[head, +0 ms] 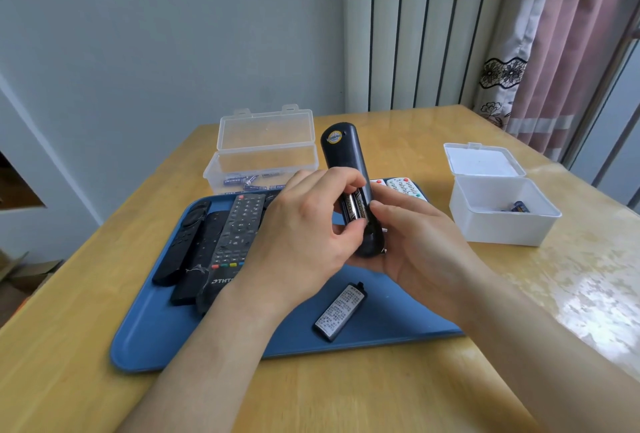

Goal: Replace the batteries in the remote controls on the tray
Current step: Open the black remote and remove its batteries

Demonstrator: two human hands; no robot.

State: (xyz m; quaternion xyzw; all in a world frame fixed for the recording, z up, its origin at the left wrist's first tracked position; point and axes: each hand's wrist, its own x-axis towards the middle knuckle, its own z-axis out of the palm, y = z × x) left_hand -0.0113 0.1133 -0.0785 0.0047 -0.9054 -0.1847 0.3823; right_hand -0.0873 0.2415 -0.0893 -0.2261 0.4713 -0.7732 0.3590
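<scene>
A black remote [341, 152] is held upright above the blue tray [166, 339], back side toward me, its battery bay uncovered with two dark gold-marked batteries [354, 208] inside. My right hand [415, 242] grips the remote's lower end. My left hand [304, 228] pinches the batteries with thumb and fingertips. The remote's loose battery cover [339, 311] lies on the tray near me. Three dark remotes [214, 245] lie side by side on the tray's left. Two white remotes [401, 187] peek out behind my hands.
A clear box [263, 162] with its lid up holds several blue batteries behind the tray. A white box [502, 211], lid up, stands at the right with a few batteries inside. All rests on a wooden table [311, 394]. A curtain [561, 52] hangs at the far right.
</scene>
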